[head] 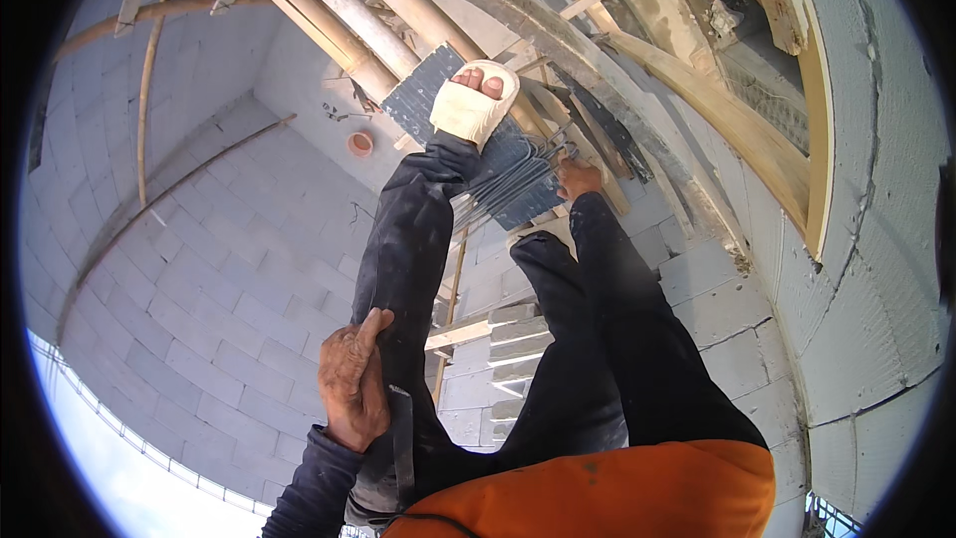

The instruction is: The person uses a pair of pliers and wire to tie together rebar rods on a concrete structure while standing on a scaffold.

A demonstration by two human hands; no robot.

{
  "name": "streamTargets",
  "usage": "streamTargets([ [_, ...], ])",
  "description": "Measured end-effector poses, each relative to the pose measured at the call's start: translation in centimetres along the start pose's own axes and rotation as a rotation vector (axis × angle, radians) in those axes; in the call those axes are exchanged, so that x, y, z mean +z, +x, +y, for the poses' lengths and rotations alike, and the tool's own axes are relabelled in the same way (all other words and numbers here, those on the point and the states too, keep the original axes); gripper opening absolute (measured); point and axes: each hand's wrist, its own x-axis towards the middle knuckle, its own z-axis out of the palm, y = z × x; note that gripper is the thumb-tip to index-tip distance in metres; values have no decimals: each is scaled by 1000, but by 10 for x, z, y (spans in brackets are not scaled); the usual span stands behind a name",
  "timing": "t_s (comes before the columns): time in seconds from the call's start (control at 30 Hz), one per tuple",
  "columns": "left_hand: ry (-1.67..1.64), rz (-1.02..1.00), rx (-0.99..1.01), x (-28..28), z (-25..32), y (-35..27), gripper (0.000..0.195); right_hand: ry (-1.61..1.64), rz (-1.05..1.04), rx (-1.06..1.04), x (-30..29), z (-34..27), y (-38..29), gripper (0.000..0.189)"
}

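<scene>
Bent steel bars, probably rebar stirrups [515,179], lie in a bundle across a dark blue board [418,96] by my feet. My right hand [579,175] reaches down to the looped end of this bundle, its fingers curled at the bars; whether they close around one cannot be told. My left hand [357,373] rests by my left thigh, thumb pointing up, and no object shows in it. A cream slide sandal [474,106] on my left foot stands on the board. The other sandal [556,230] is partly hidden by my trouser leg.
Bamboo poles [336,7] run under the board's far edge. A deep drop bounded by block walls [224,314] lies at left, with an orange bucket [360,143] far below. Timber pieces [597,134] lie beyond my right hand. A wooden window frame [818,164] stands in the right wall.
</scene>
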Motion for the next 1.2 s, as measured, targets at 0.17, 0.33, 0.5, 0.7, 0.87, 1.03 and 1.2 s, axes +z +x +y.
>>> streamTargets([
  [0.17, -85, -70, 41, -5, 1, 23, 58, -152, 322, -223, -34, 33, 25, 23],
  [0.33, -8, -51, -12, -6, 8, 11, 57, 143, 164, 81, -14, 25, -10, 27],
  [0.5, -66, -97, 30, -1, 5, 20, 56, 430, -115, 128, -97, 104, 37, 26],
  [0.7, -62, -46, 65, 7, 8, 8, 49, 551, -148, 98, -139, 87, -78, 27],
  [0.87, -13, -14, 161, 14, 0, -7, 43, 87, 138, -110, -163, 1, -252, 22],
  [1.03, -446, 196, 21, 30, -13, -27, 43, 13, 210, -568, -209, -72, -428, 21],
  [1.2, -809, 365, -254, -39, 34, -30, 42, -91, 232, -960, -200, -172, -653, 27],
])
